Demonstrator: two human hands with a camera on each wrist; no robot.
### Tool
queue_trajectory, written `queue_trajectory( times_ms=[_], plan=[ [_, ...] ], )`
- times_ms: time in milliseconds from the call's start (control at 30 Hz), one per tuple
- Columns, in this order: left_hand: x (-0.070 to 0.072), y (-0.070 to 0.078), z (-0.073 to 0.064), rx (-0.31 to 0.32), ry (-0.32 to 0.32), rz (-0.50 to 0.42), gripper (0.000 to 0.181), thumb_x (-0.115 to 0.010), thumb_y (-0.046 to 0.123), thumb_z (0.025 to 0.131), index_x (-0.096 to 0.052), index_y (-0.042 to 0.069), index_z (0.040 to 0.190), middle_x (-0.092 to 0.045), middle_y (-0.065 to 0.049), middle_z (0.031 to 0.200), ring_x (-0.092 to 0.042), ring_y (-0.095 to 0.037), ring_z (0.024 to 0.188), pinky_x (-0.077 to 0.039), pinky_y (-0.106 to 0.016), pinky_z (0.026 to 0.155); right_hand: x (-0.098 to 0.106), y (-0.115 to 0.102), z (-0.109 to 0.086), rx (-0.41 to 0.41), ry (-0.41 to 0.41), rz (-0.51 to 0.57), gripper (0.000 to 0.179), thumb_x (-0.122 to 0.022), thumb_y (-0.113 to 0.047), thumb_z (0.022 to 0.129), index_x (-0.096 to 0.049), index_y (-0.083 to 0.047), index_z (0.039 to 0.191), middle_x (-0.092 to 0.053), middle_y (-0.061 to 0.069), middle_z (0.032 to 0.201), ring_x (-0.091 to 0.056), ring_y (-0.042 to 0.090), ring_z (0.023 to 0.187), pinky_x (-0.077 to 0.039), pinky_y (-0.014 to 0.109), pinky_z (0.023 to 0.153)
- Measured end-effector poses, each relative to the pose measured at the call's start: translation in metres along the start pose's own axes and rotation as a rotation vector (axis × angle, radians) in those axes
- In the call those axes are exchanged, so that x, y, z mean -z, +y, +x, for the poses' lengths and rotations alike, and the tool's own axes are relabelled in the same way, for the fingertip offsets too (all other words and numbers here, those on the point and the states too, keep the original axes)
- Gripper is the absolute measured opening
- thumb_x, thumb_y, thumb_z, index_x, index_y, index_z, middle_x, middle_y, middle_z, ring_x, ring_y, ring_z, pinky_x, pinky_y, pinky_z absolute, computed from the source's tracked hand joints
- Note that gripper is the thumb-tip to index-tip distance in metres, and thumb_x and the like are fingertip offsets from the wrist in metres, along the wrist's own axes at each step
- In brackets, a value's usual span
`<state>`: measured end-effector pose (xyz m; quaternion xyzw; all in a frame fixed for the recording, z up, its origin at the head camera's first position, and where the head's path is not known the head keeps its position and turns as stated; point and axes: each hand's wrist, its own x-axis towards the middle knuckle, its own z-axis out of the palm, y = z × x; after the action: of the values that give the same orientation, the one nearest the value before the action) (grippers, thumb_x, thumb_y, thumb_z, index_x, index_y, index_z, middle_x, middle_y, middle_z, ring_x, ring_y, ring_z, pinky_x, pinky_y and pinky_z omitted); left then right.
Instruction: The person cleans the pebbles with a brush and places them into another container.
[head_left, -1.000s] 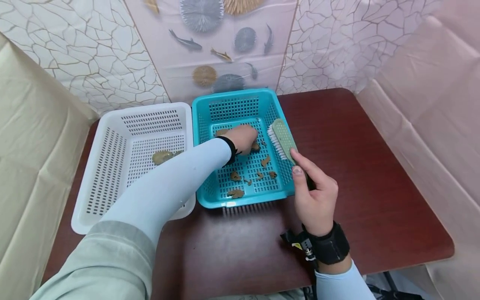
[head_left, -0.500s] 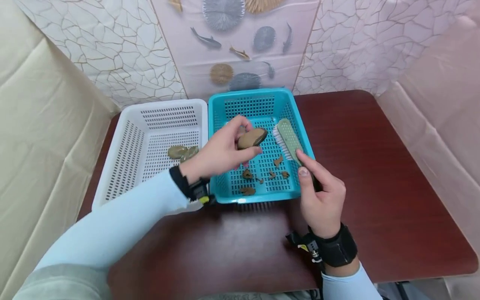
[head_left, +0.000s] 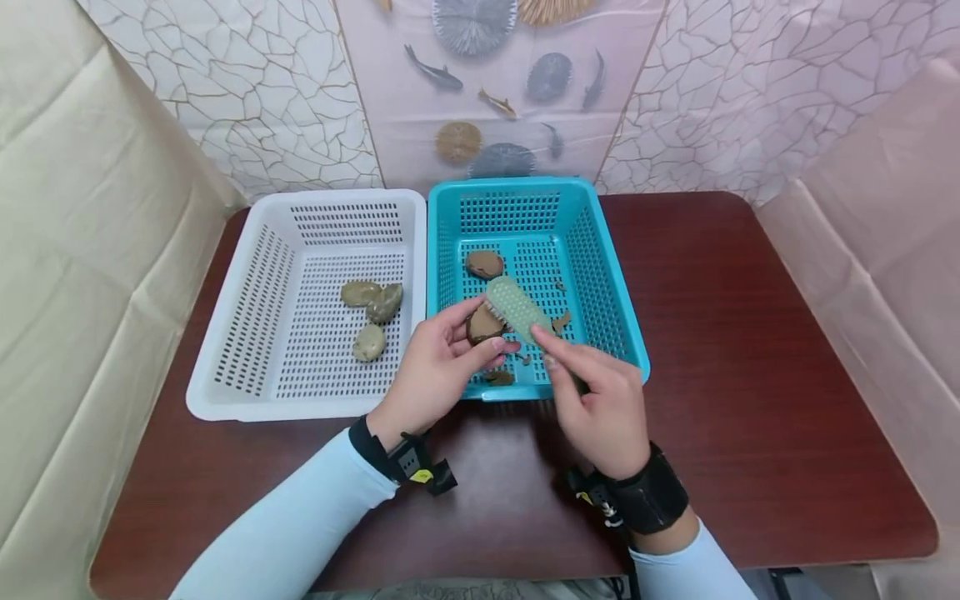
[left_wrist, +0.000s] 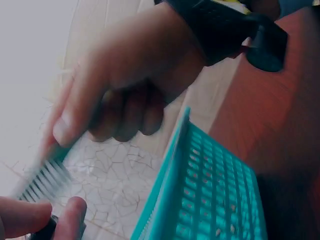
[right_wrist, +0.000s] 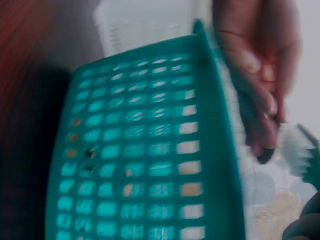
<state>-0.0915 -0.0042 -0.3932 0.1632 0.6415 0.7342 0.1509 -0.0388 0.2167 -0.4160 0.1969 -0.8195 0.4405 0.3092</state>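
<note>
My left hand (head_left: 427, 367) grips a mud-coated stone (head_left: 483, 326) over the front left of the teal basket (head_left: 637, 354). In my right hand (head_left: 606, 406) is a pale green scrub brush (head_left: 517, 307), its index finger laid along the back. White bristles (left_wrist: 45, 180) face the stone and appear to touch its right edge in the head view. Another brown-coated stone (head_left: 484, 264) lies behind them in the teal basket. The left wrist view shows only the fingertips (left_wrist: 20, 217) of my left hand, with a dark bit of stone between.
A white basket (head_left: 206, 400) stands against the teal one on the left, with cleaner stones (head_left: 369, 342) in it. Flakes of dried mud (head_left: 498, 377) lie on the teal basket's floor. Both stand on a dark red table (head_left: 765, 400), before a patterned wall cloth.
My left hand has lifted the muddy stone from the teal basket and brought it towards me. The brush has moved left onto the stone. The head view has shifted.
</note>
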Motion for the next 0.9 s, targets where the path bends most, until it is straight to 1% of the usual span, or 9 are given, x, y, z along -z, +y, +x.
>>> queue_trajectory(
  times_ms=[133,233,300,400,500,600,700,800,900],
  plan=[
    [0.000,-0.008,-0.006,0.018,0.060,-0.112,0.056,-0.067,-0.003,0.108,-0.050,0.001,0.162,-0.072,-0.025,0.131,-0.080,-0.025,0.107,-0.063,-0.040,0.097,0.001,0.003,0.001,-0.043,-0.092,-0.092,0.039,-0.073,0.000,0.102,-0.077,-0.010,0.139,-0.082,0.006,0.097,-0.040,0.006,0.055,-0.037,0.023,0.051],
    [-0.001,-0.011,-0.007,0.018,0.088,-0.174,0.053,-0.065,-0.005,0.108,-0.052,0.000,0.160,-0.072,-0.025,0.130,-0.080,-0.028,0.107,-0.062,-0.040,0.098,0.007,0.001,0.008,-0.088,-0.142,-0.161,0.039,-0.075,-0.002,0.102,-0.077,-0.013,0.139,-0.081,0.004,0.092,-0.033,0.005,0.051,-0.030,0.025,0.044],
    [-0.002,-0.011,-0.007,0.018,0.097,-0.179,0.053,-0.066,-0.004,0.108,-0.053,0.001,0.160,-0.072,-0.025,0.131,-0.080,-0.033,0.109,-0.062,-0.040,0.098,0.011,-0.001,0.014,-0.102,-0.165,-0.222,0.040,-0.076,-0.003,0.102,-0.077,-0.015,0.140,-0.082,0.007,0.096,-0.035,0.006,0.051,-0.029,0.027,0.042],
    [-0.001,-0.011,-0.009,0.008,0.105,-0.154,0.055,-0.068,-0.001,0.108,-0.053,0.005,0.161,-0.074,-0.020,0.132,-0.077,-0.040,0.113,-0.061,-0.043,0.099,0.015,-0.001,0.019,-0.107,-0.174,-0.351,0.039,-0.076,-0.006,0.102,-0.077,-0.016,0.140,-0.076,0.005,0.079,-0.035,0.007,0.051,-0.029,0.032,0.042],
    [0.001,-0.009,-0.012,-0.039,0.119,-0.091,0.060,-0.070,0.001,0.107,-0.052,0.010,0.163,-0.075,-0.015,0.134,-0.077,-0.041,0.114,-0.062,-0.046,0.098,0.020,0.002,0.021,-0.104,-0.126,-0.421,0.036,-0.076,-0.006,0.102,-0.079,-0.013,0.137,-0.053,-0.001,0.059,-0.029,0.008,0.050,-0.025,0.031,0.044],
    [0.007,-0.008,-0.013,-0.107,0.152,0.012,0.061,-0.073,0.002,0.106,-0.052,0.008,0.163,-0.075,-0.016,0.134,-0.080,-0.035,0.109,-0.064,-0.042,0.093,0.020,0.000,0.020,-0.062,-0.045,-0.322,0.035,-0.074,-0.004,0.102,-0.079,-0.011,0.136,-0.067,0.001,0.069,-0.037,0.008,0.053,-0.026,0.028,0.046],
    [0.013,-0.008,-0.011,-0.136,0.174,0.075,0.059,-0.074,0.000,0.105,-0.054,0.002,0.160,-0.075,-0.021,0.132,-0.081,-0.028,0.106,-0.065,-0.037,0.090,0.012,-0.008,0.017,0.038,-0.051,-0.143,0.037,-0.072,-0.002,0.101,-0.078,-0.009,0.136,-0.076,0.003,0.084,-0.047,0.010,0.058,-0.035,0.025,0.050],
    [0.016,-0.006,-0.014,-0.115,0.150,0.038,0.056,-0.070,-0.003,0.106,-0.053,-0.003,0.159,-0.073,-0.026,0.131,-0.081,-0.024,0.105,-0.065,-0.037,0.092,0.000,-0.012,0.015,0.092,-0.114,-0.061,0.038,-0.071,0.001,0.100,-0.078,-0.006,0.136,-0.075,0.003,0.084,-0.047,0.010,0.060,-0.042,0.026,0.054],
    [0.016,-0.004,-0.017,-0.062,0.101,-0.059,0.050,-0.064,-0.003,0.109,-0.052,-0.005,0.157,-0.073,-0.027,0.123,-0.080,-0.023,0.099,-0.065,-0.039,0.092,-0.003,-0.010,0.014,0.038,-0.154,-0.082,0.039,-0.073,0.003,0.101,-0.078,-0.008,0.137,-0.076,0.002,0.083,-0.040,0.005,0.054,-0.038,0.025,0.049]
  ],
)
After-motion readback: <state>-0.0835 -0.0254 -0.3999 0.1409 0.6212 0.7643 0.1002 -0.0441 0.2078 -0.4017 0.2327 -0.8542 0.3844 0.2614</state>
